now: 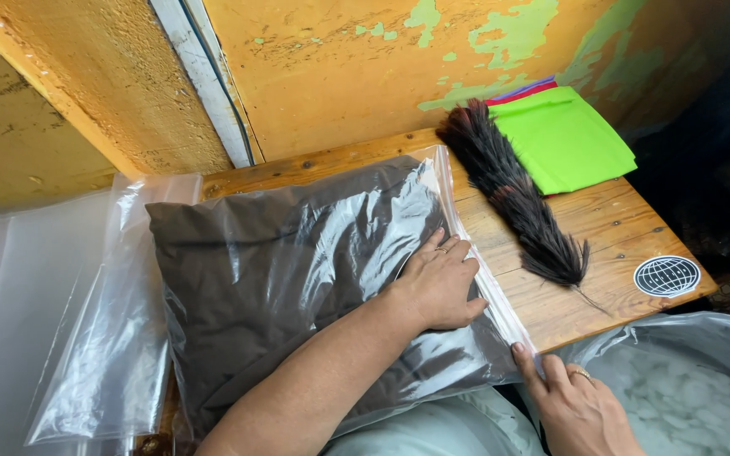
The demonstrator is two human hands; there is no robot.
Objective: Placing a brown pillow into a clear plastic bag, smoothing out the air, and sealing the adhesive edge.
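A dark brown cushion lies inside a clear plastic zip bag on a wooden table. My left hand presses flat on the bag near its sealed right edge, fingers together. My right hand pinches the bag's lower right corner at the zip strip, thumb and forefinger closed on it.
A dark feather brush lies on the table right of the bag, beside folded green cloth. More clear plastic bags lie at the left. A bag of white stuffing sits at lower right. A peeling yellow wall stands behind.
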